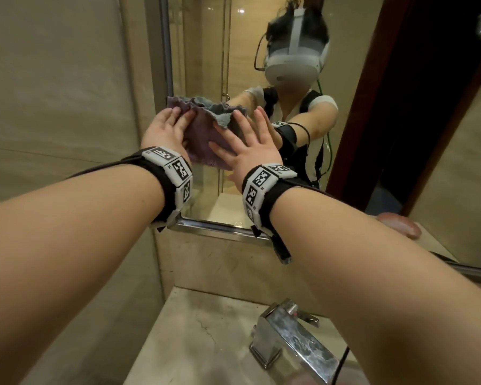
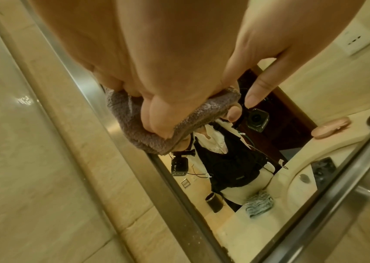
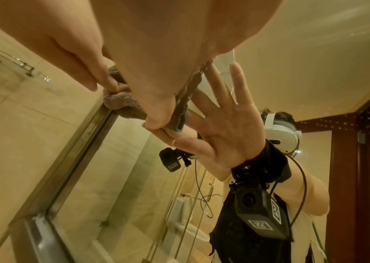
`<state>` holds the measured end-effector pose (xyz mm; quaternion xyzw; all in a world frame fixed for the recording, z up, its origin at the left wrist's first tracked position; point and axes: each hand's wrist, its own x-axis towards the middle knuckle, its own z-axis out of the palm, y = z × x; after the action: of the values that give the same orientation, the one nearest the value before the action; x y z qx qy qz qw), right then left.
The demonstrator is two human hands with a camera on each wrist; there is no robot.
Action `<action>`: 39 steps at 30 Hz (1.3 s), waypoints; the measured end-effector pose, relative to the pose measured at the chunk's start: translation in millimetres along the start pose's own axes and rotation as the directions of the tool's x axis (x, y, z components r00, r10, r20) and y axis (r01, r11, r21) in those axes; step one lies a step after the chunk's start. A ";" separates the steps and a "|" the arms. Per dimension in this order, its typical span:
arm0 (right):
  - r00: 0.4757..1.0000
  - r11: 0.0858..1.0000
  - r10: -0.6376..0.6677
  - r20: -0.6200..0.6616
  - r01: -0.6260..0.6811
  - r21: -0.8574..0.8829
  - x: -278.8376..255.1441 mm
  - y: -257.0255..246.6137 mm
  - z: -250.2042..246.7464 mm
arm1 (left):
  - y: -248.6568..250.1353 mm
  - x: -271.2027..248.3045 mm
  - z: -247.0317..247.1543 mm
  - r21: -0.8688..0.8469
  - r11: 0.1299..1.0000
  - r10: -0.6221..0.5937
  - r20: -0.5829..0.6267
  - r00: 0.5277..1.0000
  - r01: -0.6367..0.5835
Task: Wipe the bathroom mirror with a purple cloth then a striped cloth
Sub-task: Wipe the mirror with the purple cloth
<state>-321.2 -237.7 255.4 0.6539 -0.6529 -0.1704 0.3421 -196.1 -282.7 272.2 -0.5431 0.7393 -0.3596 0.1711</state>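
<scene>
My left hand (image 1: 165, 129) lies flat on the purple cloth (image 1: 206, 145), fingers straight and close together, pressing the cloth's left part against the bathroom mirror (image 1: 353, 79) right beside the mirror's metal frame (image 1: 167, 51). From the left wrist view the fingertips (image 2: 159, 122) bear down on the fluffy pile and the cloth (image 2: 134, 129) bulges out beneath them, overlapping the frame edge.

My right hand (image 1: 247, 145) is spread wide, fingers straight and fanned apart. Its thumb and first fingers rest on the right part of the cloth, while the outer fingers lie directly on the glass beside it. In the right wrist view the thumb tip (image 3: 156, 122) presses the cloth's frilled edge (image 3: 183, 106) against the mirror, meeting its own reflection. Neither hand pinches or curls round the cloth; both hold it by flat pressure.

The cloth sits between my two hands, in the mirror's lower left area, its upper edge crumpled and folded forward, showing a grey-blue underside.

The striped cloth (image 2: 258, 202) shows only as a reflection, lying on the counter by the basin. Below my arms stands a chrome faucet (image 1: 289, 340).
</scene>
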 end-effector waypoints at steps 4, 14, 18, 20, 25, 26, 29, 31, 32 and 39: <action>0.999 1.000 -0.007 -0.039 0.006 -0.022 -4.4 7.7 4.5 | 2.2 1.7 -1.3 -0.055 0.998 0.004 -0.020 1.000 -0.005; 0.998 0.997 0.036 -0.056 -0.039 -0.060 -47.1 67.3 35.5 | 20.9 0.5 -48.4 -0.139 0.985 0.081 -0.134 0.988 -0.099; 0.997 0.994 0.081 -0.019 -0.082 -0.072 -75.7 103.9 49.9 | 42.2 -13.8 -88.1 -0.086 0.984 0.138 -0.185 0.973 -0.156; 0.993 0.987 0.115 -0.005 -0.115 -0.108 -92.2 121.9 56.0 | 52.3 -20.5 -109.6 -0.068 0.981 0.163 -0.221 0.962 -0.182; 0.981 0.972 0.193 0.033 -0.187 -0.140 -132.1 166.6 68.4 | 81.8 -32.6 -159.7 -0.056 0.968 0.216 -0.308 0.927 -0.244; 0.979 0.971 0.201 0.039 -0.193 -0.142 -140.0 175.0 70.4 | 87.9 -34.4 -169.3 -0.059 0.965 0.224 -0.317 0.921 -0.255; 0.972 0.966 0.227 0.068 -0.215 -0.146 -163.1 197.4 77.7 | 106.2 -36.7 -195.2 -0.060 0.956 0.248 -0.350 0.903 -0.286; 0.964 0.960 0.248 0.098 -0.231 -0.158 -176.0 211.4 83.8 | 117.3 -37.3 -210.5 -0.054 0.950 0.265 -0.383 0.885 -0.308; 0.960 0.958 0.255 0.112 -0.235 -0.164 -181.6 218.3 86.9 | 122.2 -37.7 -217.5 -0.051 0.947 0.273 -0.397 0.876 -0.318; 0.945 0.951 0.284 0.162 -0.256 -0.173 -210.5 257.3 109.6 | 152.4 -36.2 -256.2 -0.133 0.924 0.276 -0.419 0.865 -0.359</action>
<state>-603.2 -35.8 303.1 0.5119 -0.7509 -0.2301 0.3481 -451.8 -137.5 332.9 -0.3449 0.8712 -0.3489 0.0193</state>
